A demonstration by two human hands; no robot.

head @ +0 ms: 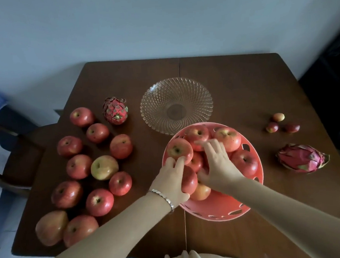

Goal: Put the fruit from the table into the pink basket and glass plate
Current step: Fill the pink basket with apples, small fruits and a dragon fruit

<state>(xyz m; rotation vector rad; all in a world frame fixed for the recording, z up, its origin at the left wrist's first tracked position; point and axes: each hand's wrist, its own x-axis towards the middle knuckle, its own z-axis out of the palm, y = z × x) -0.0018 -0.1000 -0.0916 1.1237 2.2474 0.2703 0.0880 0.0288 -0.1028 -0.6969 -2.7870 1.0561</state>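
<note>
The pink basket (219,210) stands at the table's near middle and holds several red apples. My left hand (169,181) grips a red apple (190,180) at the basket's left rim, fingertips touching another apple (179,150). My right hand (218,163) lies over the apples inside with fingers spread, holding nothing. Behind the basket sits the glass plate (176,105) with nothing in it. Several loose apples (104,167) lie on the left of the table. One dragon fruit (115,111) stands at the back left, another (302,158) lies at the right.
Three small red fruits (279,124) lie at the back right of the brown table (242,79). A chair (19,151) stands off the table's left edge, a dark object at the far right. A pale wall is behind.
</note>
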